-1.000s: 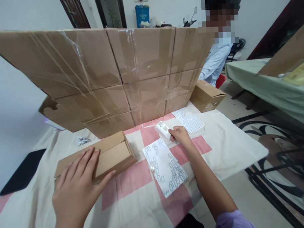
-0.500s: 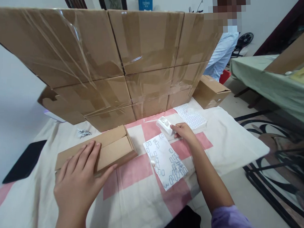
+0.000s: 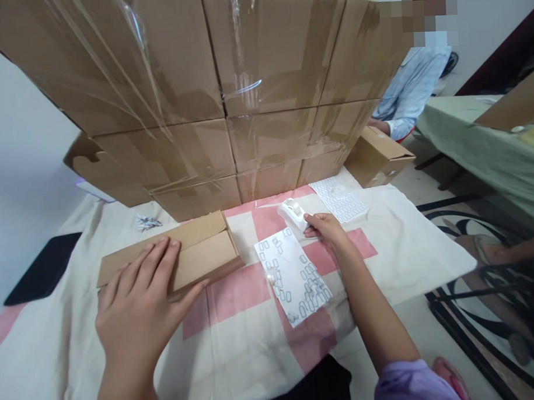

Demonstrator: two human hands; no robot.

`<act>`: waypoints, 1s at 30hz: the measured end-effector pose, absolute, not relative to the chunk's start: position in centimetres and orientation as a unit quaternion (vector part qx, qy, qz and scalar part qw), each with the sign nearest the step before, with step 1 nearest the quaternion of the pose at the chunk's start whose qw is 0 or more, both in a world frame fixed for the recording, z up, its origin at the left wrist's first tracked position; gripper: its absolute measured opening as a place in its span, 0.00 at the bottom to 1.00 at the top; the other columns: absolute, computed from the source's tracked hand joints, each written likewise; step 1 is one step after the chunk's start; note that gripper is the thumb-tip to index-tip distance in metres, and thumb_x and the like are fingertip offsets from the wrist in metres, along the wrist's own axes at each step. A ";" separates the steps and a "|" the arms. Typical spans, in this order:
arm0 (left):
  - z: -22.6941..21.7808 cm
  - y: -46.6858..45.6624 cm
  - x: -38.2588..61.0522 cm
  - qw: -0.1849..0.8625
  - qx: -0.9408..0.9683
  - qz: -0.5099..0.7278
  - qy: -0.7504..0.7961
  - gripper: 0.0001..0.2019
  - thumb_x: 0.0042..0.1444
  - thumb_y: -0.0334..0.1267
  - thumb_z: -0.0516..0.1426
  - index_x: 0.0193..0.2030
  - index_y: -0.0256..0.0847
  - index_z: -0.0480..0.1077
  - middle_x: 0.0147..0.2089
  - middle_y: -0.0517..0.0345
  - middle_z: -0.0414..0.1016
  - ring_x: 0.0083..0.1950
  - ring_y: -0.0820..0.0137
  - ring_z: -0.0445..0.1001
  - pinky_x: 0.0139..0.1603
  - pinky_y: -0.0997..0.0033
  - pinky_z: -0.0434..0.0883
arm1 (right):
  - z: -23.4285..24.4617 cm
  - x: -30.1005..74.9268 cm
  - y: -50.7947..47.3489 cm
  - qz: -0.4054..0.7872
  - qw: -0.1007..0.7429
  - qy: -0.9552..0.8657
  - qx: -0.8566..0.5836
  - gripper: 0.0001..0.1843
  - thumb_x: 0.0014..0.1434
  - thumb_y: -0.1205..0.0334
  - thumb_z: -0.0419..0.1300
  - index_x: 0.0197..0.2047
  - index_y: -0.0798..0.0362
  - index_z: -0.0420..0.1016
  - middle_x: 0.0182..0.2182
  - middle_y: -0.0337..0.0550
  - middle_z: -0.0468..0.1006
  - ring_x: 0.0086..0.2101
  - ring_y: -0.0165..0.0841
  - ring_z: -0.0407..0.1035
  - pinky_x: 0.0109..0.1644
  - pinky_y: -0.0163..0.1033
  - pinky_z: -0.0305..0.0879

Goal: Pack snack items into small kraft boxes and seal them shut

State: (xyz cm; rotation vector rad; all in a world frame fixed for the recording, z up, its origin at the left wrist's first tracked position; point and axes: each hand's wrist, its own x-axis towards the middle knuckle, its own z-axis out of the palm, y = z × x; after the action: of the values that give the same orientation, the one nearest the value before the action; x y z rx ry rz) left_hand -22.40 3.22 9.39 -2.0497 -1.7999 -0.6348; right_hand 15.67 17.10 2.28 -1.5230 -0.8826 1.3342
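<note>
A small white plastic tape dispenser sits on the table, which is draped in a cream cloth with pink blocks. The right hand pinches its near end between thumb and curled fingers. Just in front of it lies a white paper sheet marked with blue rectangle outlines.

To the left is a long, low brown cardboard box; the left hand lies across its top, fingers extended, thumb spread away along the front side. Behind the box is a small heap of white and dark scraps, and farther left a flat black rectangular object.

Beyond the right hand rests a white sheet densely patterned with small marks. Across the back stands a tall brown cardboard partition bound with clear tape. At its right end, a co-worker in a light blue sleeve is near a closed brown carton.
</note>
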 end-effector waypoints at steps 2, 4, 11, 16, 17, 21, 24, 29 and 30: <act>9.4 3.1 -22.4 0.171 -0.723 -0.224 -0.631 0.41 0.62 0.57 0.59 0.78 0.52 0.49 0.73 0.50 0.64 0.69 0.44 0.68 0.64 0.45 0.65 | 2.2 15.7 17.1 0.543 0.455 -0.358 -0.608 0.33 0.38 0.40 0.79 0.17 0.51 0.61 0.17 0.43 0.77 0.18 0.31 0.74 0.21 0.30 0.71; 9.4 3.1 -22.3 0.176 -0.719 -0.225 -0.633 0.41 0.62 0.57 0.60 0.78 0.52 0.50 0.73 0.50 0.64 0.69 0.44 0.68 0.64 0.45 0.65 | 2.1 15.7 17.1 0.545 0.460 -0.360 -0.602 0.34 0.36 0.39 0.79 0.17 0.51 0.61 0.17 0.44 0.78 0.18 0.31 0.74 0.22 0.30 0.71; 9.5 3.2 -22.3 0.183 -0.719 -0.226 -0.631 0.41 0.60 0.59 0.59 0.77 0.50 0.53 0.71 0.49 0.66 0.68 0.45 0.69 0.62 0.48 0.65 | 1.6 15.8 16.8 0.542 0.479 -0.366 -0.586 0.34 0.34 0.36 0.78 0.17 0.52 0.63 0.17 0.45 0.79 0.17 0.29 0.73 0.21 0.29 0.70; 9.3 4.1 -22.6 0.175 -0.714 -0.223 -0.640 0.40 0.60 0.63 0.56 0.75 0.49 0.58 0.70 0.50 0.68 0.66 0.45 0.70 0.62 0.50 0.65 | 1.3 15.8 16.6 0.535 0.489 -0.374 -0.578 0.35 0.35 0.34 0.77 0.16 0.51 0.63 0.17 0.45 0.78 0.17 0.29 0.72 0.22 0.30 0.70; 9.3 4.2 -22.6 0.171 -0.712 -0.225 -0.643 0.40 0.60 0.65 0.55 0.74 0.48 0.58 0.70 0.50 0.68 0.65 0.44 0.71 0.62 0.50 0.65 | 1.2 15.8 16.6 0.532 0.491 -0.377 -0.578 0.35 0.36 0.34 0.77 0.17 0.51 0.63 0.17 0.45 0.78 0.17 0.29 0.72 0.22 0.30 0.70; 9.5 4.3 -22.4 0.160 -0.699 -0.230 -0.658 0.40 0.61 0.66 0.53 0.74 0.48 0.59 0.71 0.51 0.67 0.65 0.43 0.71 0.62 0.50 0.63 | 0.8 15.5 16.8 0.513 0.503 -0.388 -0.578 0.34 0.39 0.34 0.76 0.17 0.51 0.62 0.16 0.42 0.77 0.16 0.28 0.70 0.21 0.30 0.67; 9.6 4.1 -22.1 0.155 -0.698 -0.238 -0.657 0.39 0.61 0.66 0.53 0.74 0.49 0.58 0.71 0.51 0.67 0.65 0.43 0.70 0.62 0.50 0.63 | 0.7 15.4 16.8 0.504 0.506 -0.393 -0.578 0.34 0.40 0.34 0.75 0.18 0.51 0.62 0.16 0.42 0.76 0.16 0.28 0.70 0.21 0.31 0.67; 9.6 4.0 -22.1 0.145 -0.698 -0.236 -0.661 0.40 0.60 0.66 0.53 0.74 0.50 0.58 0.71 0.50 0.67 0.65 0.42 0.70 0.62 0.49 0.63 | 0.7 15.4 16.7 0.503 0.508 -0.394 -0.578 0.34 0.42 0.33 0.74 0.18 0.50 0.60 0.15 0.41 0.76 0.16 0.28 0.69 0.21 0.31 0.67; 9.6 4.0 -22.1 0.141 -0.696 -0.234 -0.664 0.40 0.60 0.66 0.54 0.74 0.50 0.58 0.71 0.50 0.67 0.65 0.42 0.70 0.62 0.49 0.63 | 0.7 15.4 16.7 0.503 0.507 -0.394 -0.578 0.34 0.42 0.33 0.74 0.18 0.50 0.60 0.16 0.40 0.76 0.16 0.27 0.69 0.21 0.31 0.66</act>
State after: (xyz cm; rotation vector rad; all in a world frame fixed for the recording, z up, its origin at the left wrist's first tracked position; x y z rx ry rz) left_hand -22.13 3.98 9.59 -2.0107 -1.9158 -0.6753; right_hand 15.39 16.68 0.67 -1.3935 -0.9501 1.2133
